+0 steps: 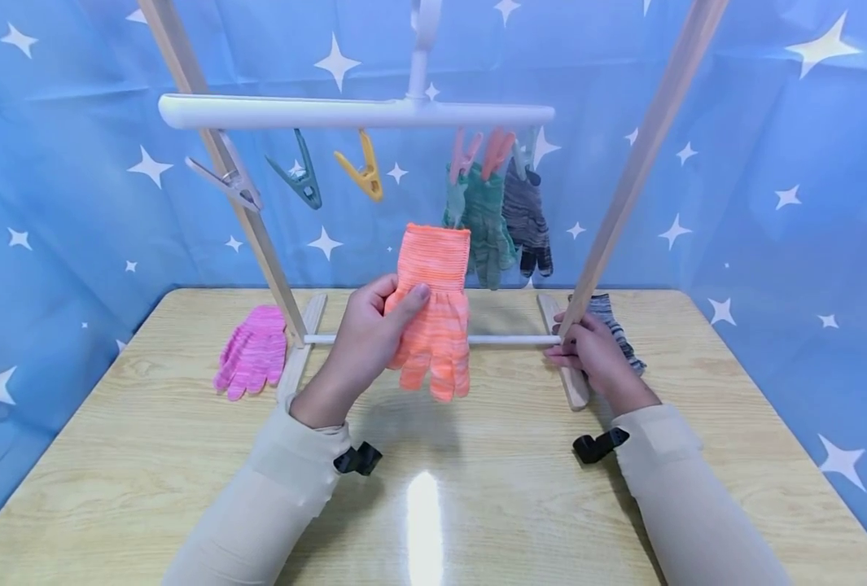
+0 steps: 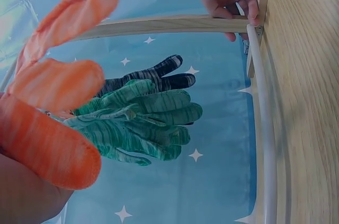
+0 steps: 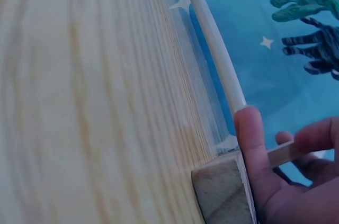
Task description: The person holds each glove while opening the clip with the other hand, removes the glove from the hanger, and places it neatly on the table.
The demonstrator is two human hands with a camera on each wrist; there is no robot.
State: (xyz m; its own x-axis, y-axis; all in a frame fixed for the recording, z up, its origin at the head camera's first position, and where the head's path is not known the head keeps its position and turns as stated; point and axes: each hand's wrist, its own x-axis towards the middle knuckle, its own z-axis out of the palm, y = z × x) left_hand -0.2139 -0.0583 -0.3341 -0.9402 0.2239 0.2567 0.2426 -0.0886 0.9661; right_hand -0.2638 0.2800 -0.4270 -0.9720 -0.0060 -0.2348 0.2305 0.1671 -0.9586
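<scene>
My left hand (image 1: 367,330) holds an orange knit glove (image 1: 433,268), thumb across its front, cuff up and fingers hanging down. In the left wrist view the glove's fingers (image 2: 50,142) stick out close to the camera. My right hand (image 1: 603,358) grips the foot of the right wooden post (image 1: 641,171) of a frame. Its thumb lies by the end of the white crossbar (image 3: 214,44) in the right wrist view. Behind my right hand a grey-and-black striped glove (image 1: 612,325) lies on the table, partly hidden by the post and hand.
A white hanger (image 1: 294,112) spans the frame. A lilac clip (image 1: 235,183), a dark green clip (image 1: 303,179) and a yellow clip (image 1: 363,171) hang bare at left. Green gloves (image 1: 488,216) and a dark grey glove (image 1: 527,216) hang clipped at right. A pink glove (image 1: 253,354) lies at left.
</scene>
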